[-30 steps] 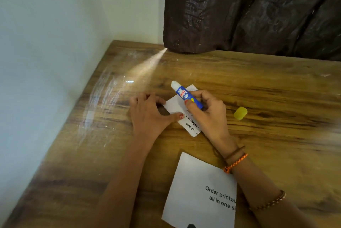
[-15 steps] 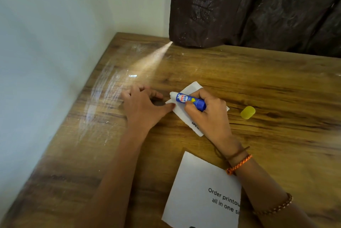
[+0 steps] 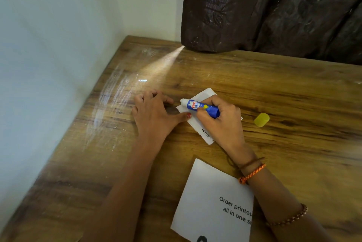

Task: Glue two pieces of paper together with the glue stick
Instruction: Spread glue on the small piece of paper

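Note:
A small white printed paper (image 3: 204,95) lies on the wooden table (image 3: 274,89). My right hand (image 3: 221,122) grips a blue glue stick (image 3: 203,107), uncapped, with its white tip lying on the paper's left corner. My left hand (image 3: 154,114) rests flat on the table, its thumb pressing the paper's left edge. A larger white sheet (image 3: 211,200) with printed words lies nearer to me, partly under my right forearm.
The yellow glue cap (image 3: 261,119) lies on the table to the right of my right hand. A dark brown curtain (image 3: 274,7) hangs over the table's far edge. A pale wall (image 3: 49,46) runs along the table's left side.
The glue stick's tip has come down and left, from the paper's far part to its left corner. My left hand stayed on the paper's edge.

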